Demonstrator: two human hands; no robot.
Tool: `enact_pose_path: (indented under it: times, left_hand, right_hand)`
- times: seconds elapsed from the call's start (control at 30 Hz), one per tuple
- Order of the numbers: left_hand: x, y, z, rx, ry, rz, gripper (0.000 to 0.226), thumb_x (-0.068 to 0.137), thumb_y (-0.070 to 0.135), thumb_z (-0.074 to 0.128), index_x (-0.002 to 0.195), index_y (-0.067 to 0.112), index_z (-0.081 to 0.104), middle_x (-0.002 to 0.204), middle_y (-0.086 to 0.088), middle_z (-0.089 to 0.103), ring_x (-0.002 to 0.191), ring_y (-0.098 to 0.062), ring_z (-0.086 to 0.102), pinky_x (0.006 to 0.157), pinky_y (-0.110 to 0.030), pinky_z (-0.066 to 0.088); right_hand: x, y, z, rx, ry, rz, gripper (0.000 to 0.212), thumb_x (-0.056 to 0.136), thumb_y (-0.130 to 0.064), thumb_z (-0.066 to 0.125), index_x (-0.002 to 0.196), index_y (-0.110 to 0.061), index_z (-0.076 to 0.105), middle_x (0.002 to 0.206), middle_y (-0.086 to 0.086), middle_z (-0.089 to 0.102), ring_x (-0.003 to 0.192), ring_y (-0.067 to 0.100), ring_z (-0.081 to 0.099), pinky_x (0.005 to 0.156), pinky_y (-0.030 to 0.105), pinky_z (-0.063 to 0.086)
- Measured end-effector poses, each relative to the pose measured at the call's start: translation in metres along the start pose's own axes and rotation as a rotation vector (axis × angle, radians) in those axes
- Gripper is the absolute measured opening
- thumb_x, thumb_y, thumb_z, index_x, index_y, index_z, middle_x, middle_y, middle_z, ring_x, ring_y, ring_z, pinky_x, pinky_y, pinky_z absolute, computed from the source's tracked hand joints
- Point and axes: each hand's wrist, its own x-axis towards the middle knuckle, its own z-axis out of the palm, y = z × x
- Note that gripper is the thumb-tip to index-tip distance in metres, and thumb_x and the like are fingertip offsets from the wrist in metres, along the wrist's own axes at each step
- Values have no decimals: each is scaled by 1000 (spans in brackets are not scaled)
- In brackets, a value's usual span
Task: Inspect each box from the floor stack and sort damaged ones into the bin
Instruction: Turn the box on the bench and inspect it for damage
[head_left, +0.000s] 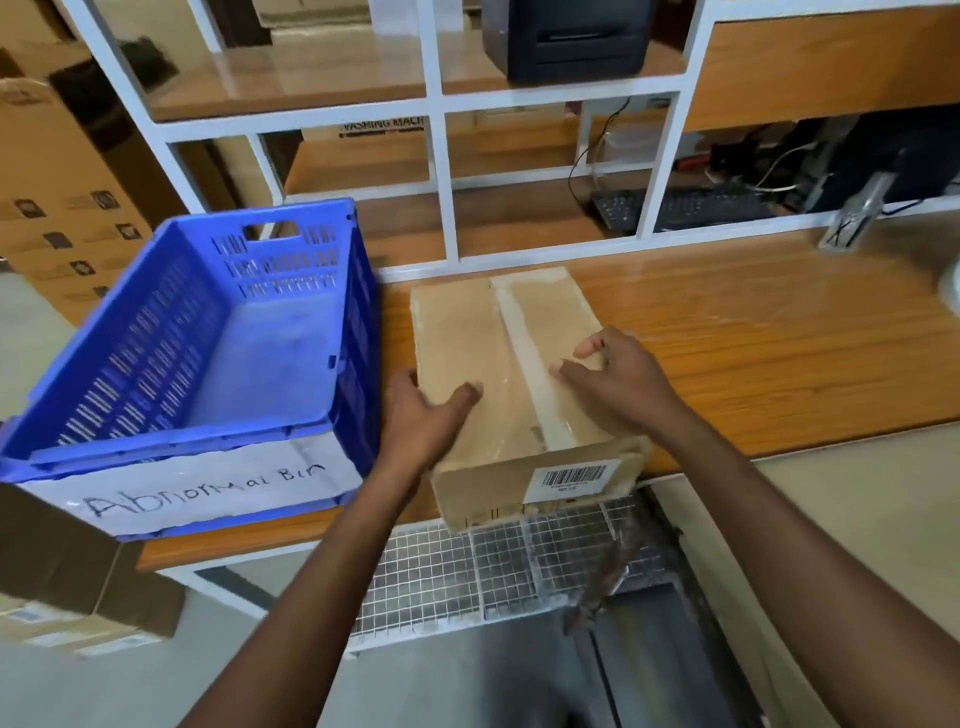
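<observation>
A taped brown cardboard box (493, 332) lies on the wooden table (753, 332), its near end overhanging the table's front edge. A barcode label is on its near side. My left hand (421, 415) grips the box's left near edge, thumb on top. On the right half of the box top rests my right hand (613, 379), fingers curled against the tape. The blue slotted bin (218, 332), labelled "Abnormal Bin", stands just left of the box and holds nothing visible.
More cardboard boxes (78, 603) are stacked on the floor at the lower left, and larger cartons (62, 197) stand behind the bin. A white shelf frame (441, 156) rises behind the table, with a keyboard (685, 208) and a printer (571, 36). Wire mesh (493, 561) sits below the table edge.
</observation>
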Motion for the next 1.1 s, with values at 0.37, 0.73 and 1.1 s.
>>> enact_pose_path:
  times: [0.37, 0.73, 1.1]
  left_hand:
    - [82, 62, 18, -137, 135, -59, 62, 88, 58, 77, 128, 23, 43, 110, 10, 56, 103, -14, 60, 80, -30, 50]
    - [80, 123, 9, -111, 335, 283, 70, 88, 65, 72, 131, 25, 34, 132, 1, 53, 114, -14, 56, 89, -24, 44]
    - [76, 130, 7, 166, 474, 339, 77, 76, 80, 72, 128, 24, 59, 122, 2, 70, 112, -25, 67, 83, -35, 48]
  right_hand:
    - [99, -42, 5, 54, 101, 199, 71, 82, -51, 79, 140, -18, 53, 135, 5, 63, 123, 30, 62, 101, 41, 52]
    - [94, -86, -39, 161, 312, -43, 66, 91, -70, 64, 122, -17, 43, 121, 2, 53, 107, 24, 57, 71, 34, 42]
    - [87, -88, -55, -35, 434, -16, 72, 85, -79, 63, 123, -18, 56, 110, 4, 72, 103, 31, 68, 77, 39, 50]
